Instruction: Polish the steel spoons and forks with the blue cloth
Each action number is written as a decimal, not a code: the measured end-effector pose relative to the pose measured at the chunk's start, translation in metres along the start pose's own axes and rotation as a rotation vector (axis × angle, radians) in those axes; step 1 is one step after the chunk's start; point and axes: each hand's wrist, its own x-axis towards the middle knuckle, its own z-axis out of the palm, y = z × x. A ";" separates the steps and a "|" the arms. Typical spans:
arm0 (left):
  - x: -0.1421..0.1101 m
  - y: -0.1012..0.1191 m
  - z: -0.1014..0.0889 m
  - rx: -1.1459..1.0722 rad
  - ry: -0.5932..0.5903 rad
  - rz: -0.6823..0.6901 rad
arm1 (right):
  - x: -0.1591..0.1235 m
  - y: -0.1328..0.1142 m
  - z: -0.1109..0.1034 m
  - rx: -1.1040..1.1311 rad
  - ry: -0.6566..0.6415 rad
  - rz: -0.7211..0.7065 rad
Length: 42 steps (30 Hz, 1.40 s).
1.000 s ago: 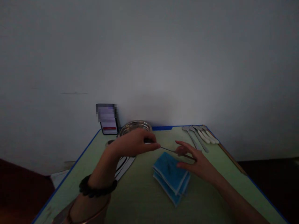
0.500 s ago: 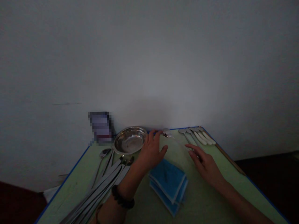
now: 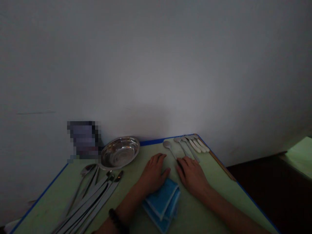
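Note:
A metal spoon (image 3: 167, 145) lies on the green tabletop with its bowl toward the wall. My right hand (image 3: 193, 175) is closed over its handle, and the fingers hide the handle's lower end. My left hand (image 3: 153, 174) holds nothing; its thumb stands apart from the bent fingers. It hovers over or rests at the upper edge of a folded blue cloth (image 3: 163, 201) with pale edging. Just right of the held spoon lie a few more metal spoons (image 3: 178, 140), and beside them several utensils with white handles (image 3: 203, 146).
A shiny metal bowl (image 3: 120, 156) stands near the wall, beside a blurred-out upright object (image 3: 84, 139). Several long metal utensils (image 3: 97, 198) lie at the table's left. A brown strip (image 3: 221, 164) runs along the right edge. Another green surface (image 3: 302, 156) appears far right.
The spoon, earlier held slantwise between both hands, now lies alongside the other spoons. My left hand has come off its bowl end and drawn back toward me. The view has turned slightly right.

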 end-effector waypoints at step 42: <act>0.095 -0.015 0.038 0.156 0.052 -0.045 | 0.010 0.058 -0.004 -0.003 0.044 0.115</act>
